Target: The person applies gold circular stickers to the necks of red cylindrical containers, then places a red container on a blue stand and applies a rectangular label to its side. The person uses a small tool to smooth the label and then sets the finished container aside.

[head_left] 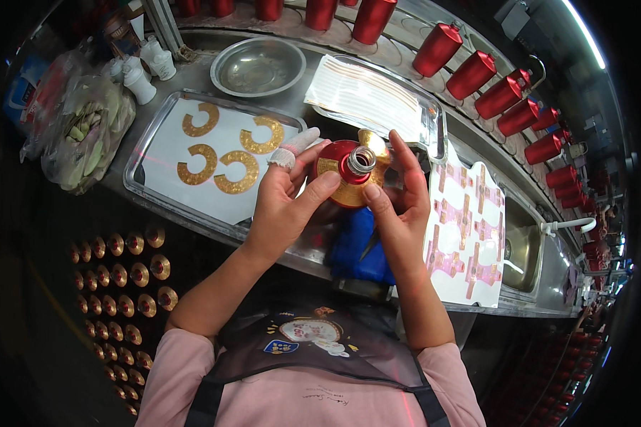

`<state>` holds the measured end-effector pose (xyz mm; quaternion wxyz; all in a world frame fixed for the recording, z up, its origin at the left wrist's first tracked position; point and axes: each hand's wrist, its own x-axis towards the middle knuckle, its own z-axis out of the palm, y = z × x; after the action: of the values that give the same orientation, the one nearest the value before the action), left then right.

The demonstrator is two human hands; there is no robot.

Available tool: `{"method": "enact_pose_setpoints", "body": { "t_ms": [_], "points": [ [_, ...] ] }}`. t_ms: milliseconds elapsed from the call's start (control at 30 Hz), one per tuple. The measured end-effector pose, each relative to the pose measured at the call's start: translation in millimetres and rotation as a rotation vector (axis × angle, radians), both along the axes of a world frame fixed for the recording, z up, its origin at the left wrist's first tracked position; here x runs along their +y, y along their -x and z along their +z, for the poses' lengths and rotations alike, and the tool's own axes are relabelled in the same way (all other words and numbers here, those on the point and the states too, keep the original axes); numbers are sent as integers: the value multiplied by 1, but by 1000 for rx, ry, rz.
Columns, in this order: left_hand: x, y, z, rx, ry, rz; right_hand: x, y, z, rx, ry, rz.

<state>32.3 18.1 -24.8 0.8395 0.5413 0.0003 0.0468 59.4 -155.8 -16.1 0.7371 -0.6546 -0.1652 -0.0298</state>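
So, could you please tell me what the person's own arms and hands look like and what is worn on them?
Both forearms are bare below short pink sleeves. The left hand has white tape or bandage wrapped round one fingertip. The right hand wears nothing visible: no glove, ring or watch.

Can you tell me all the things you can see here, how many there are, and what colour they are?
bottle: one, red with a silver mouth, held in both hands
gold collar label: one, gold, around the held bottle's shoulder
gold C-shaped labels: four, gold, on the left tray
left tray: one, metal with a white sheet, left of the hands
round bowl: one, silver, behind the tray
red bottles: many, red, in a row along the back and right
pink label sheet: one, white with pink shapes, right of the hands
blue cloth: one, blue, under the hands
left hand: bandaged finger, gripping the bottle
right hand: pressing the label
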Motion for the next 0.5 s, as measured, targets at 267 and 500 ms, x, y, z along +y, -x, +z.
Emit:
{"method": "enact_pose_setpoints", "body": {
  "t_ms": [267, 500],
  "points": [
    [-5, 0, 4, 6, -67, 13, -3, -8, -2, 41, -50, 12],
    [-8, 1, 2, -25, -102, 51, -1, -8, 1, 65, -55, 2]
  ]
}}
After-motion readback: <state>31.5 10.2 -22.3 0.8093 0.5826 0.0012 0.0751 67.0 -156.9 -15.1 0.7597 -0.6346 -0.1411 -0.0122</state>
